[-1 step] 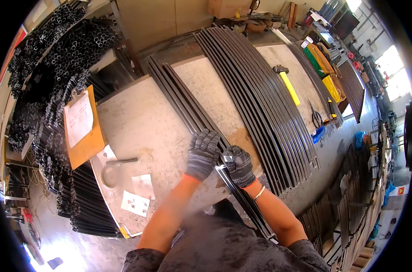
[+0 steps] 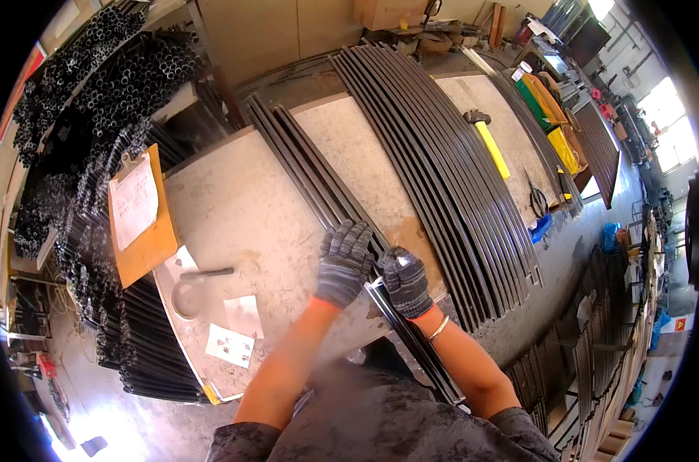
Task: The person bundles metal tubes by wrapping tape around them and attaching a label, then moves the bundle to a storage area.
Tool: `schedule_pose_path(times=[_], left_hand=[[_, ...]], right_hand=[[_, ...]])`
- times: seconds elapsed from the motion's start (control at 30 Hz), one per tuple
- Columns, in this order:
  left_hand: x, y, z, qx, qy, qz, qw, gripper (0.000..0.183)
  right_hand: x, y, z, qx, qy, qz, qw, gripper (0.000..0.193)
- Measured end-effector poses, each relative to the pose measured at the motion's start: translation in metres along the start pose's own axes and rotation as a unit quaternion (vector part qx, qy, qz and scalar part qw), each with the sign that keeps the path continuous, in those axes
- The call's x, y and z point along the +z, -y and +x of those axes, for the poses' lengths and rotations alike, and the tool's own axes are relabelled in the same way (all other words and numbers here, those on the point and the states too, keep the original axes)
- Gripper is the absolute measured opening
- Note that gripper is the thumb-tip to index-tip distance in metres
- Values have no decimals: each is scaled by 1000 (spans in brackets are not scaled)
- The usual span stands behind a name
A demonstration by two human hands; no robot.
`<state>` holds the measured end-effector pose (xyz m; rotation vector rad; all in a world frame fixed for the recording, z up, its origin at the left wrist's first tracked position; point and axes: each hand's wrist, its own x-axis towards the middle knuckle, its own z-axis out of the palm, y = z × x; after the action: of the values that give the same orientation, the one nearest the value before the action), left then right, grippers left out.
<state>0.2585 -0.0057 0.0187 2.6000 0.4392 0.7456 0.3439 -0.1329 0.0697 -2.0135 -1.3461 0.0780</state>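
Observation:
My left hand (image 2: 344,264), in a grey striped knit glove, lies with fingers stretched out over a narrow bundle of long dark metal bars (image 2: 307,173). Close beside it, my right hand (image 2: 407,286), in a matching glove, is closed at the right edge of the bundle. A small shiny patch shows at its fingertips; what it is cannot be made out. Below the hands, the dark bars (image 2: 423,350) run on past the table edge toward my body, one with a bright silver end near the left palm.
A wide row of dark bars (image 2: 442,177) lies to the right on the pale table (image 2: 226,192). Beyond it are a yellow-handled hammer (image 2: 490,146) and scissors (image 2: 536,196). At left are a clipboard (image 2: 161,242), a tape roll (image 2: 175,296), paper slips (image 2: 230,346) and stacked tubes (image 2: 145,73).
My right hand has turned slightly, and the shiny patch at its fingertips has shifted a little up and to the right. My left hand stays where it was.

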Motion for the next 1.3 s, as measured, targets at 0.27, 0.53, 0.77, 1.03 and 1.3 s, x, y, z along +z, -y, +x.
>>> schedule_pose_path(times=[0.27,0.53,0.77,1.03,1.3], left_hand=[[21,11,2,-126,70,-383,912,41],[-28,-26,8,-359,-26,-608,708,17],[-81,-26,-17,-374,19,-658,653,27],[-64,5,-47,-531,-28,-720,447,10],[-80,23,-28,-345,341,-447,751,17]], right_hand=[[7,-14,3,-72,22,-48,996,16],[-8,13,15,-139,114,-91,980,29],[-12,-25,9,-56,226,-161,959,27],[3,-34,3,77,276,135,949,26],[-38,34,21,-195,184,-108,957,16]])
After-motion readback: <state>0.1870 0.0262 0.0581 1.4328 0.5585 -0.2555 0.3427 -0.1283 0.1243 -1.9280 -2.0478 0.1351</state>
